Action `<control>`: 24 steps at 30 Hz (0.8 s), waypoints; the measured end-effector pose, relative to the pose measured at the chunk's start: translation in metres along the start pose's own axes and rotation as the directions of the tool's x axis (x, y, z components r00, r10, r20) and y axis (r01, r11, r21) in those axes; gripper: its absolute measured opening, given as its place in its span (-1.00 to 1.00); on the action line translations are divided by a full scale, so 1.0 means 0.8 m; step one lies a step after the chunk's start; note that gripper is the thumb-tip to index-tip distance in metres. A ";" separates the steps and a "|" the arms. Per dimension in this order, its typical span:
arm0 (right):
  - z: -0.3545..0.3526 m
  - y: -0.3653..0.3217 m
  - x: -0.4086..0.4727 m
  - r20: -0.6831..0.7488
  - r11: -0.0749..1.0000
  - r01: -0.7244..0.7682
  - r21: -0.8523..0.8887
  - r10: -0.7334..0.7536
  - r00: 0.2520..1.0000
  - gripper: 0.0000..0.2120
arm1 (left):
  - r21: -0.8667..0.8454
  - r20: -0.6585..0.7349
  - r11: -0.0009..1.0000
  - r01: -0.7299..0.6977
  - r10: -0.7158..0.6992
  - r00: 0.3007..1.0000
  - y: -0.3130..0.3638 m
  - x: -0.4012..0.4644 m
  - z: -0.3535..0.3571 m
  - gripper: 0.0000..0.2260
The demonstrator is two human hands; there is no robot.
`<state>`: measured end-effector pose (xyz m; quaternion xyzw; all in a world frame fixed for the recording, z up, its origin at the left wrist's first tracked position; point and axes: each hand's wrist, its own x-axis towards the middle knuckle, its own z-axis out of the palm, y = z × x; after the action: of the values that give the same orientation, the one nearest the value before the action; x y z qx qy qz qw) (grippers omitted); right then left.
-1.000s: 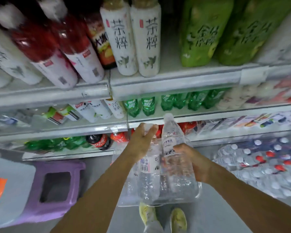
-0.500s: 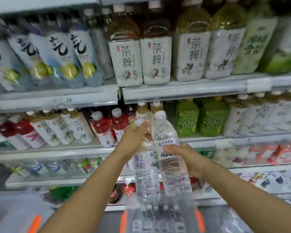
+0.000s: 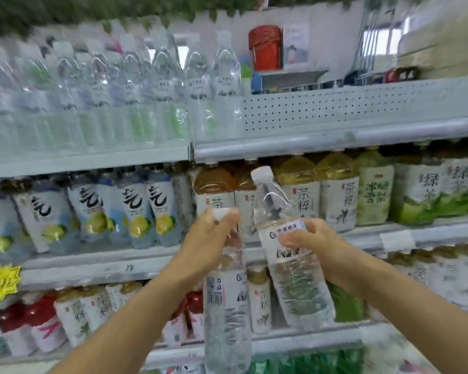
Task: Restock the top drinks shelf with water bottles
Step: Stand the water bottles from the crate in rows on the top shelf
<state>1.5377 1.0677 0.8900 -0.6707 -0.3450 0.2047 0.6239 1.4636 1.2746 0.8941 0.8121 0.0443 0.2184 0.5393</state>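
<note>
Fingers (image 3: 295, 238) round water bottles (image 3: 289, 255), higher now

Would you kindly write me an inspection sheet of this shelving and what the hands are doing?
Surface: top shelf, bare stretch right of the water row.
Job's things: water bottles on the shelf, blurred; left bottle hanging upright; right bottle tilted.
Clutter: red container behind the perforated panel.
Hands: left hand grips its bottle by the neck; right hand grips the other at the label.
Cables: nothing seen.
Surroundings: tea bottles on the shelf below.
</note>
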 end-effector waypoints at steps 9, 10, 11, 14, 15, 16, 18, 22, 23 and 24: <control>-0.067 -0.177 0.062 -0.153 0.953 0.301 -0.005 -0.299 0.942 -0.48 | -0.017 -0.123 0.997 -0.076 0.073 0.990 0.144 0.095 -0.036 -0.58; -0.074 -0.194 0.074 -0.173 0.944 0.330 0.015 -0.322 0.931 -0.50 | -0.021 -0.130 0.996 -0.092 0.088 0.988 0.154 0.106 -0.036 -0.58; -0.081 -0.208 0.088 -0.197 0.932 0.360 0.036 -0.346 0.917 -0.56 | -0.008 -0.136 0.994 -0.109 0.107 0.985 0.161 0.118 -0.036 -0.58; -0.102 -0.241 0.135 -0.246 0.899 0.431 0.074 -0.402 0.882 -0.72 | 0.009 -0.178 0.995 -0.099 0.099 0.979 0.176 0.150 -0.034 -0.56; -0.110 -0.249 0.152 -0.260 0.888 0.454 0.071 -0.423 0.868 -0.75 | 0.010 -0.193 0.997 -0.075 0.075 0.978 0.179 0.159 -0.032 -0.54; -0.117 -0.254 0.169 -0.272 0.880 0.470 0.061 -0.439 0.857 -0.76 | 0.011 -0.203 0.998 -0.056 0.057 0.977 0.181 0.168 -0.031 -0.53; -0.129 -0.259 0.202 -0.279 0.878 0.478 0.031 -0.452 0.847 -0.73 | 0.009 -0.209 0.999 -0.037 0.038 0.977 0.185 0.184 -0.026 -0.56; -0.146 -0.250 0.260 -0.201 0.888 0.460 -0.013 -0.453 0.869 -0.56 | -0.041 -0.232 0.999 -0.004 -0.005 0.973 0.194 0.213 -0.017 -0.58; -0.148 -0.244 0.272 -0.174 0.895 0.444 -0.036 -0.444 0.879 -0.51 | -0.039 -0.235 0.999 -0.003 -0.006 0.972 0.196 0.219 -0.015 -0.58; -0.150 -0.237 0.283 -0.144 0.900 0.430 -0.066 -0.435 0.889 -0.49 | -0.032 -0.239 0.999 -0.005 -0.003 0.971 0.197 0.225 -0.013 -0.59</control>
<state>1.7368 1.1435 1.1271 -0.6006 -0.4393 0.0021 0.6680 1.5956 1.2735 1.0933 0.7710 0.1048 0.3155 0.5431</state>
